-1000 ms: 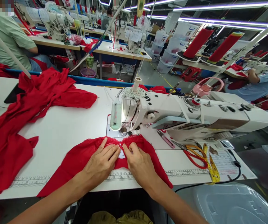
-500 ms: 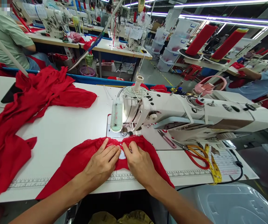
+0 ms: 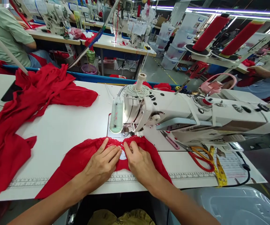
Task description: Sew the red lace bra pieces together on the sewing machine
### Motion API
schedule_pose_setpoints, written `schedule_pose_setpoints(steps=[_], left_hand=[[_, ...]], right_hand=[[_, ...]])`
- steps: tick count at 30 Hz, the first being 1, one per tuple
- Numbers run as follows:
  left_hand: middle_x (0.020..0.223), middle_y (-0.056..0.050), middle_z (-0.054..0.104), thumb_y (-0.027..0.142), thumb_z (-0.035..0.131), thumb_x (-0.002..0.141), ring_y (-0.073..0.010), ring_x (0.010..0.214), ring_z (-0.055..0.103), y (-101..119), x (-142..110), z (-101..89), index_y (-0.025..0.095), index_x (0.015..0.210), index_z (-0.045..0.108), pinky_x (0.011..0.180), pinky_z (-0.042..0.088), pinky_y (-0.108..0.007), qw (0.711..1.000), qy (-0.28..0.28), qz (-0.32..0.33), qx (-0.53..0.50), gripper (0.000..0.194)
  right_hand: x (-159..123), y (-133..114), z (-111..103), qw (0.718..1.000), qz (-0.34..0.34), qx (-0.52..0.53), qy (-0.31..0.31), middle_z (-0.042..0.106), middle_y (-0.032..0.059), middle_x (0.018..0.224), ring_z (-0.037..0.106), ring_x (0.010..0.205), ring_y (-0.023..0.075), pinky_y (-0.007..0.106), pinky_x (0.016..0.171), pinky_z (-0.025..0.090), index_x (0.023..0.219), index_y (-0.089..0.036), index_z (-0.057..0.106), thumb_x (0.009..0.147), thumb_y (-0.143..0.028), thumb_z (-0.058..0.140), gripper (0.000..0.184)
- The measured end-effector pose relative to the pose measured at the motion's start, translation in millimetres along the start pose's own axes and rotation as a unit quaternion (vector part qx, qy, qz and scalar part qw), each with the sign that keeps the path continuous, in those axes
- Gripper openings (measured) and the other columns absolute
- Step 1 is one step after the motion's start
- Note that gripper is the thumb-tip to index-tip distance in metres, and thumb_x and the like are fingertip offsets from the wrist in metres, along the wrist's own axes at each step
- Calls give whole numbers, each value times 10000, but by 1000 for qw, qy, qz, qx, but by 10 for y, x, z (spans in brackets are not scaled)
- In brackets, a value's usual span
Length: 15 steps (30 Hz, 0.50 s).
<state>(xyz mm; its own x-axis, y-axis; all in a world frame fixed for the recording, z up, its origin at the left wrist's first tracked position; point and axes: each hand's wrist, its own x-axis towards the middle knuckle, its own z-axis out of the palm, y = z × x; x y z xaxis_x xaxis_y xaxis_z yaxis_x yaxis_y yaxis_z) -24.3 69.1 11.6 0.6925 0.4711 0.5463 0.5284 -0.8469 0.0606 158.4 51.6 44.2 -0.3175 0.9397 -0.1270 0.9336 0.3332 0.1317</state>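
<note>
Garment point(image 3: 76, 159) of red cloth, spread on the white desk point(image 3: 85, 125) just on the near side of the sewing machine point(image 3: 172, 112), lacy upper edge close to the machine's metal plate point(image 3: 112, 133). Left hand point(image 3: 99, 165) on the garment, nearer than the machine's head, grip unclosed, fingers stretched side by side and laid flat on the cloth, thumb apart at the lacy edge. Right hand point(image 3: 140, 162) just beside, fingers bent, fingertips at the same edge; grip touching cloth, whether pinching or merely pressing, cannot tell. Between both hands, a pale dotted patch point(image 3: 123, 155).

Left of the machine, a heap of red cloth point(image 3: 43, 90), partly over a dark flat object point(image 3: 10, 92). Close to the machine's near side, pink-handled snips point(image 3: 172, 142); farther right, scissors point(image 3: 191, 150) with orange and red handles, beside a yellow tape measure point(image 3: 221, 173) and a printed sheet point(image 3: 234, 165). Nearer than the machine, a ruler scale point(image 3: 191, 175) along the desk. Beyond the machine, toward the right, two red thread cones point(image 3: 211, 32); beyond it, far left, a co-worker point(image 3: 5, 37) in pale green.
</note>
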Motion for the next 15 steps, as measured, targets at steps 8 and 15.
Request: schedule_pose_setpoints(steps=[8,15], left_hand=[[1169,-114,722,9,445,900,-255,1110,651,-8,-23,-42,71,1223,646,1195,290,-609,1000,-18,-11,-11,385],[1155,-117,709,96,431,988,-247,1117,646,51,57,-101,119,1202,633,1124,432,-570,995,-49,-64,-64,295]], right_hand=[[-65,205,1,996,41,28,68,647,96,1033,643,794,174,243,590,459,1384,-203,565,950,-75,456,466],[-82,161,113,956,-4,188,224,649,46,903,620,782,140,233,661,470,1075,-188,705,1028,-241,458,257]])
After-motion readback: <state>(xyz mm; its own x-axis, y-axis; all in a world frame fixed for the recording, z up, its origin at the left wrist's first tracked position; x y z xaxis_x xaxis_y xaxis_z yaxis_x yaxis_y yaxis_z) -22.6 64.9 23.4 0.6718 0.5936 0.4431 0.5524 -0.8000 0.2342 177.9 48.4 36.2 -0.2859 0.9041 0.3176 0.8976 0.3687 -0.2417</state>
